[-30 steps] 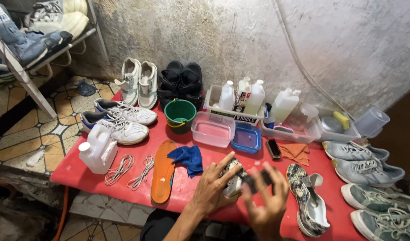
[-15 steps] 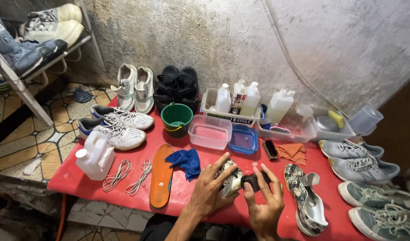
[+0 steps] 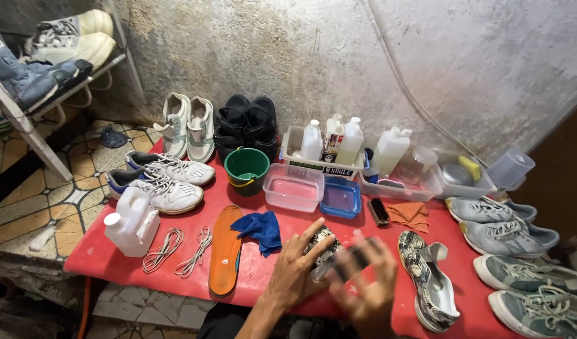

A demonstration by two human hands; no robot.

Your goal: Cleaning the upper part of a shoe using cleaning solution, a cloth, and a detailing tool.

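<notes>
At the near edge of the red table [image 3: 502,276], head view: left hand [image 3: 295,273] lies fingers spread over a patterned shoe [image 3: 323,245], pinning it down so it stays put. Right hand [image 3: 364,282] is motion-blurred at 3 o'clock of the left, fingers seemingly curled round something dark, likely a brush; cannot tell the grip for sure. The shoe sits between both hands, low centre of view.

Its matching patterned shoe [image 3: 430,282] lies at 3 o'clock of the hands, tongue pulled open, apparently laid ready. Orange insole [image 3: 226,248] lies flat at 9 o'clock, with a blue cloth [image 3: 260,227] touching it at 10 o'clock, within reach for wiping. White laces [image 3: 175,248] are stretched out further at 9 o'clock, beside a white jug [image 3: 133,221].

At 12 o'clock: clear tub [image 3: 293,187] of water, blue tub [image 3: 340,198], green bucket [image 3: 246,168], all close enough for dipping. Small brush [image 3: 378,211] and orange rag [image 3: 409,215] at 1 o'clock. Tray of white bottles [image 3: 329,147] stands behind against the wall [image 3: 301,56], out of the working space.

White sneakers [image 3: 163,182] at 10 o'clock, black shoes [image 3: 248,122] at 11, grey sneakers [image 3: 502,223] at 2 o'clock lined along the edges. More shoes on a rack [image 3: 43,75] far at 10 o'clock.
</notes>
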